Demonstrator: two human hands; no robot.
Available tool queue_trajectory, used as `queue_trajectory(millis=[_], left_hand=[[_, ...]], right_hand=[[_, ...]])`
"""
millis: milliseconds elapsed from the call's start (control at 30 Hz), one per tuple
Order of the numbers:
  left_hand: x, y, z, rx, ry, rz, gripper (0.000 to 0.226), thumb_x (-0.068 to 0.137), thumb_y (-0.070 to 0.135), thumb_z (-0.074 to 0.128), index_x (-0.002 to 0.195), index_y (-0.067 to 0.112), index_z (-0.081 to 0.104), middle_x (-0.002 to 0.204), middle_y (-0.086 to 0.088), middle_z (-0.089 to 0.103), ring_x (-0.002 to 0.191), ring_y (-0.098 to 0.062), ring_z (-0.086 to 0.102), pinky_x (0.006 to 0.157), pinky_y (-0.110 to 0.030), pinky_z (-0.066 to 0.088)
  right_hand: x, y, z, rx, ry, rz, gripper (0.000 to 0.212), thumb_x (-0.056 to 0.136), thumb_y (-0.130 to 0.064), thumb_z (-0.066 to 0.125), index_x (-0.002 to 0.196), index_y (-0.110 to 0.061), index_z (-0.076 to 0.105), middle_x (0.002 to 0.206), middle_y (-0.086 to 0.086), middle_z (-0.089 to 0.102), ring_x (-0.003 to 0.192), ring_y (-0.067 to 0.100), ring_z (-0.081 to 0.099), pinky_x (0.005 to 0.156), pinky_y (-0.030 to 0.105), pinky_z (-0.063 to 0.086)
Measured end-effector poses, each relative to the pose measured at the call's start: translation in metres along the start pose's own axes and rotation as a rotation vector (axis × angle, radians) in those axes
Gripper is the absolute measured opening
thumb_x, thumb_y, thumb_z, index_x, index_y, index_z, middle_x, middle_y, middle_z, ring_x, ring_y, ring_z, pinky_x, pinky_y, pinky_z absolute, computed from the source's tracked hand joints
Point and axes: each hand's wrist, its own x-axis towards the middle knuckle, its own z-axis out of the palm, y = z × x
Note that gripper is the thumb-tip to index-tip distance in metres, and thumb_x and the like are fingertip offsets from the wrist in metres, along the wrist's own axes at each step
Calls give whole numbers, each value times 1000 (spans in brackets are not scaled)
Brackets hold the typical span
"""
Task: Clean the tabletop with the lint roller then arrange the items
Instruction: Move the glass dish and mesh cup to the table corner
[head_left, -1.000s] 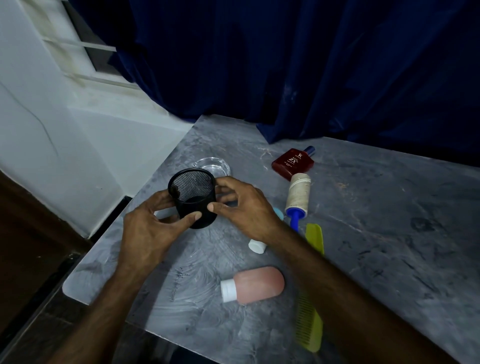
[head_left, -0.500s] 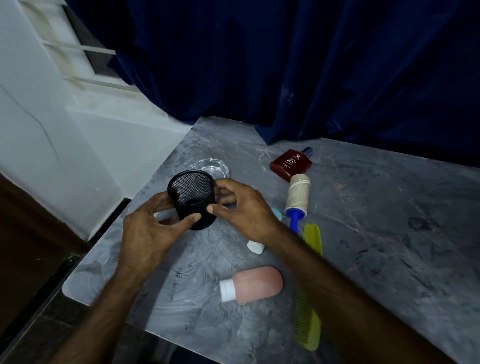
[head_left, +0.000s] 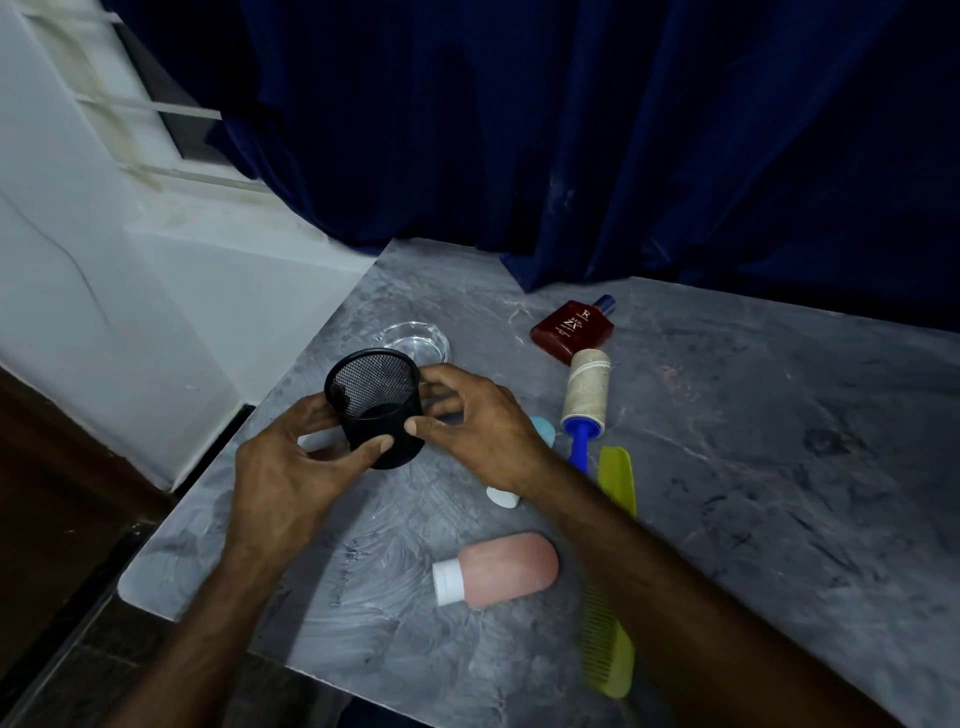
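Observation:
A black mesh cup (head_left: 376, 405) stands near the left edge of the grey marble tabletop (head_left: 753, 467), tilted slightly. My left hand (head_left: 291, 467) grips its left side and my right hand (head_left: 478, 426) grips its right side. The lint roller (head_left: 584, 400), beige roll with a blue handle, lies to the right of my right hand. A red perfume bottle (head_left: 571, 330) lies behind it. A yellow-green comb (head_left: 613, 571) lies partly under my right forearm. A pink bottle (head_left: 498, 566) with a white cap lies near the front.
A clear glass dish (head_left: 415, 340) sits just behind the mesh cup. A light blue bottle with a white cap (head_left: 504, 496) is mostly hidden under my right hand. A dark blue curtain (head_left: 571, 130) hangs behind the table. A white wall is on the left.
Both hands keep hold of the mesh cup, which stays in nearly the same spot. The other items have not moved.

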Motion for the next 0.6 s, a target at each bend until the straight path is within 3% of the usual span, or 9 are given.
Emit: queue_trajectory(millis=[133, 267, 433, 500, 600], left_hand=[[-3, 0, -4, 14, 5, -4, 68, 68, 60, 89, 127, 29, 76, 103, 41, 72, 106, 16, 69, 93, -7, 54], [-5, 2, -6, 26, 0, -30, 64, 69, 58, 89, 126, 34, 75, 104, 40, 73, 108, 14, 69, 97, -14, 55], [-6, 4, -6, 54, 3, -39, 69, 70, 58, 88, 131, 28, 75, 118, 18, 77, 114, 0, 72, 100, -26, 59], [-6, 4, -6, 58, 0, -45, 70, 71, 55, 89, 132, 25, 74, 122, 13, 78, 116, -4, 72, 103, -36, 59], [-6, 6, -5, 63, 0, -55, 71, 70, 55, 89, 132, 25, 74, 122, 12, 78, 116, -4, 72, 104, -37, 59]], right_hand=[[0, 1, 4, -4, -2, -3, 53, 88, -20, 79, 138, -22, 61, 122, -8, 71, 101, 0, 70, 81, 6, 53], [1, 2, 7, -4, -12, -6, 53, 89, -20, 78, 138, -23, 61, 124, -5, 72, 103, 4, 71, 88, 18, 59], [-1, 0, 7, -9, -3, -14, 51, 89, -23, 78, 137, -24, 61, 124, -8, 71, 104, 1, 70, 82, 8, 55], [-1, 0, 7, -11, -1, -17, 50, 89, -23, 78, 136, -24, 61, 123, -8, 71, 104, 1, 70, 82, 7, 55], [-2, -2, 7, -16, -7, -18, 51, 90, -23, 78, 138, -24, 60, 125, -6, 71, 106, 3, 70, 83, 10, 56]])
